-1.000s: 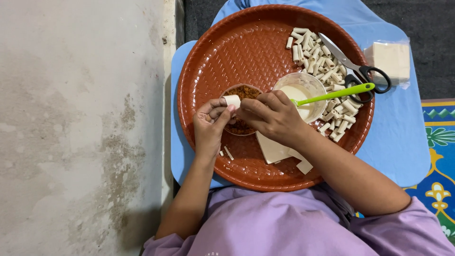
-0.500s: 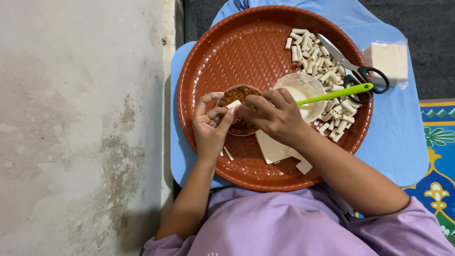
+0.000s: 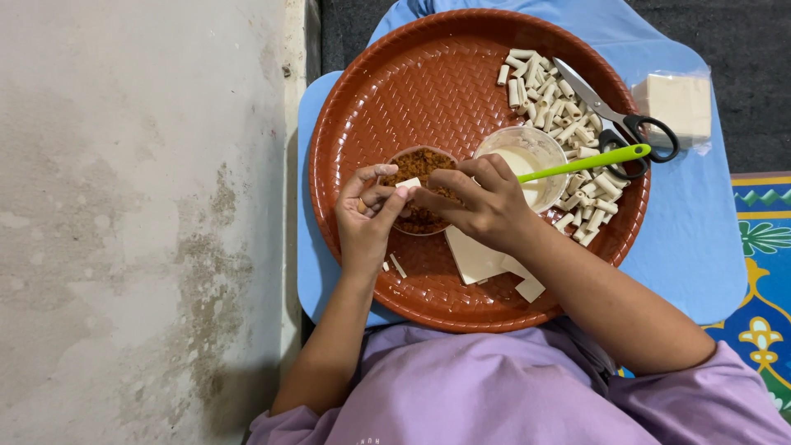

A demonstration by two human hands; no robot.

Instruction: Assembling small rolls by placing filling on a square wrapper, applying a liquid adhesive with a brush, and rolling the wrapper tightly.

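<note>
My left hand [image 3: 365, 216] and my right hand [image 3: 478, 202] meet over a small clear bowl of brown crumbly filling [image 3: 418, 169]. Together their fingertips pinch a small pale wrapper piece [image 3: 409, 184] just above the bowl. Both hands rest above a large round brown woven tray [image 3: 387, 91]. Right of the bowl stands a clear cup of white paste [image 3: 527, 152] with a green-handled tool [image 3: 585, 162] lying in it. Flat pale wrapper sheets [image 3: 478, 259] lie on the tray under my right wrist.
A heap of small pale rolled pieces [image 3: 560, 111] fills the tray's right side, with black-handled scissors [image 3: 634, 128] on them. A bag of pale square sheets [image 3: 677, 103] lies on the blue table [image 3: 700, 247]. A worn concrete floor [image 3: 140, 222] spreads to the left.
The pale piece was held higher between both hands; now the hands have closed tighter together over the filling bowl, with the fingertips pressing the piece.
</note>
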